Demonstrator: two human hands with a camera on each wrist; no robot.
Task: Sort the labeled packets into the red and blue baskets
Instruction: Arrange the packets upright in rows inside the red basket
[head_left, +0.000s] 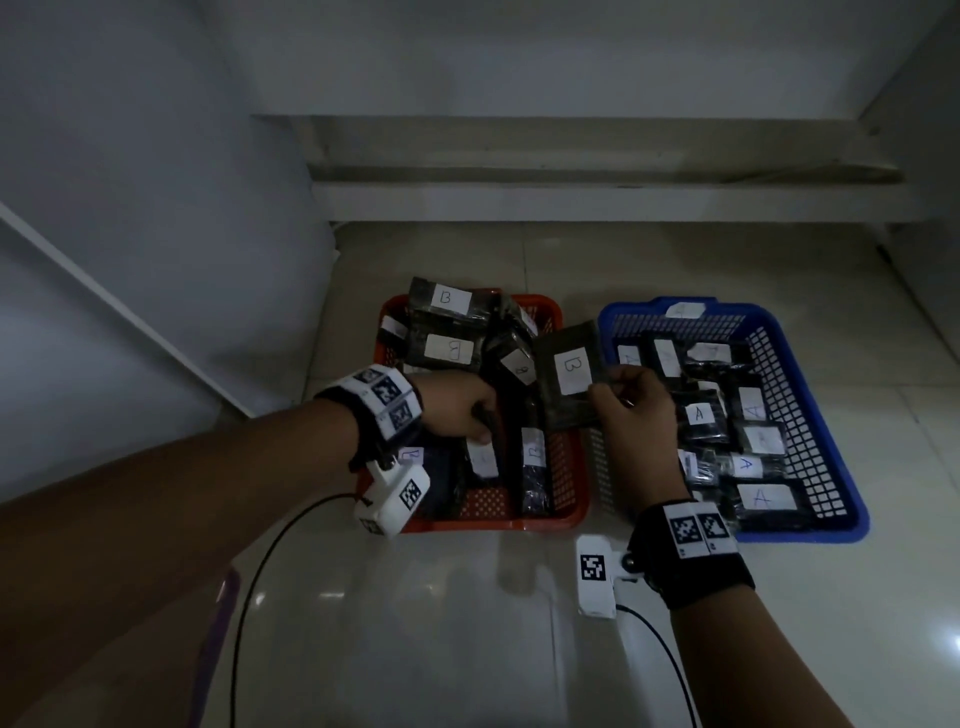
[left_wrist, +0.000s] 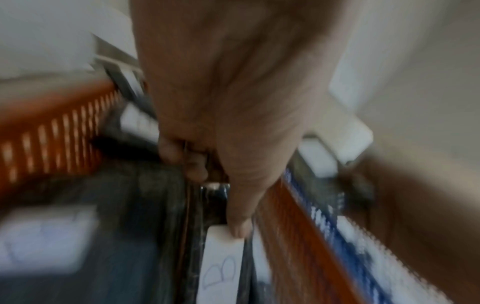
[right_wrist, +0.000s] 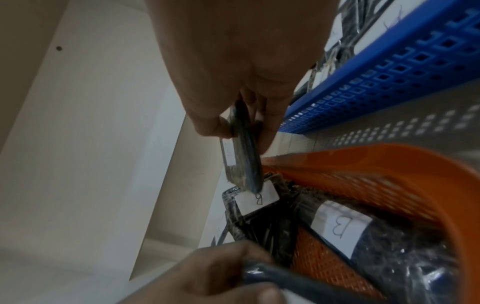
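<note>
A red basket (head_left: 569, 499) on the floor holds several dark packets with white labels marked B. To its right a blue basket (head_left: 826, 415) holds several packets marked A. My right hand (head_left: 631, 405) pinches a dark packet labelled B (head_left: 571, 379) by its corner, lifted over the gap between the baskets; the right wrist view shows that packet (right_wrist: 244, 156) edge-on between thumb and fingers. My left hand (head_left: 467, 410) is inside the red basket, fingers curled round another dark packet (head_left: 483, 447); in the left wrist view the thumb (left_wrist: 239, 222) presses its B label (left_wrist: 221, 267).
Both baskets stand on glossy pale floor tiles (head_left: 426, 623). A white wall panel (head_left: 156, 260) rises on the left and a low white ledge (head_left: 597, 171) runs behind. Black cables (head_left: 249, 597) trail across the floor from the wrist cameras.
</note>
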